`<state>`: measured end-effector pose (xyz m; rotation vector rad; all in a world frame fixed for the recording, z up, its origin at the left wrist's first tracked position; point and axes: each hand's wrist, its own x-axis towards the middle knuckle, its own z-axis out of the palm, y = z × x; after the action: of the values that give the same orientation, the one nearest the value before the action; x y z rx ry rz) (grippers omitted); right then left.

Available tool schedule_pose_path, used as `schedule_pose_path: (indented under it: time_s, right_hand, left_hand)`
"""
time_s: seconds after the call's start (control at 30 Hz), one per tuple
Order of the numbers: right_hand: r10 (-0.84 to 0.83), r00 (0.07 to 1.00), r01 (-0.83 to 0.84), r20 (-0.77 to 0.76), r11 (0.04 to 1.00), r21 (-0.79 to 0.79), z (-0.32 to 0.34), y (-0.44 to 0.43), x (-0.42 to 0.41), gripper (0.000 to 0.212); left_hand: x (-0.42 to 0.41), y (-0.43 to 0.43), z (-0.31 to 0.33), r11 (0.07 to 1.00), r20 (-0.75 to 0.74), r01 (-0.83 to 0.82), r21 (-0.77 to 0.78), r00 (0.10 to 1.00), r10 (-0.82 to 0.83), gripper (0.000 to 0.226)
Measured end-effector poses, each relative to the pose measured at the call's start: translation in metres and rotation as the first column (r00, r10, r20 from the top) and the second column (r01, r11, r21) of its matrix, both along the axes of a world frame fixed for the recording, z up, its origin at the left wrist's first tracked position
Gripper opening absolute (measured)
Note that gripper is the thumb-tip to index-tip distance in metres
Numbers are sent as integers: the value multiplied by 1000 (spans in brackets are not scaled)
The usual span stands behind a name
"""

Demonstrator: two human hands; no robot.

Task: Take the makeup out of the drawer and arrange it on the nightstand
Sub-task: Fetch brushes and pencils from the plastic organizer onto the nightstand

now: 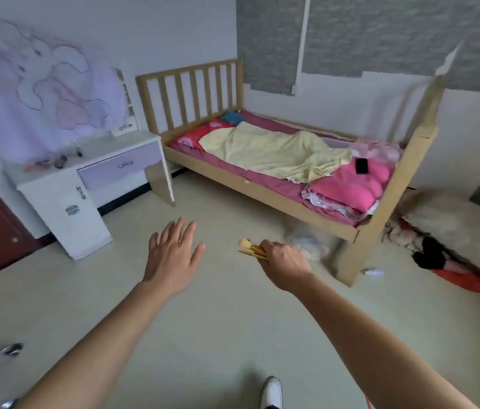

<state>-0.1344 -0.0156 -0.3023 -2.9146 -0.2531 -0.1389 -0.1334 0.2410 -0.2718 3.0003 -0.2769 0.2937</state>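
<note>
Room's evenly lit on my feed, soft light, no glare, barely any shadows on the floor (218, 320). Everything's kinda smeary; the left hand (173, 255) is about the sharpest bit. The wide lens bends the bed post (431, 113) near the right edge, and the purple wall drawing (44, 84) is mush.

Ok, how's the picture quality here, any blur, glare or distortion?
Head view: the wide angle bends the bedpost; small items on the nightstand are blurred; the brushes in the right hand look sharper; light is soft and even, no glare.
</note>
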Motion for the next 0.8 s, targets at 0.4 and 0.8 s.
schedule_pose_path:
  time_s: [0.4,0.8]
  right_hand:
    - [287,957,-289,47,957,32,18,162,397,25]
    - [450,893,-448,7,892,-65,0,403,688,23]
  left_hand:
    - [311,151,34,964,107,-267,17,959,264,67]
    - [550,379,-8,896,54,-444,-30,894,445,73]
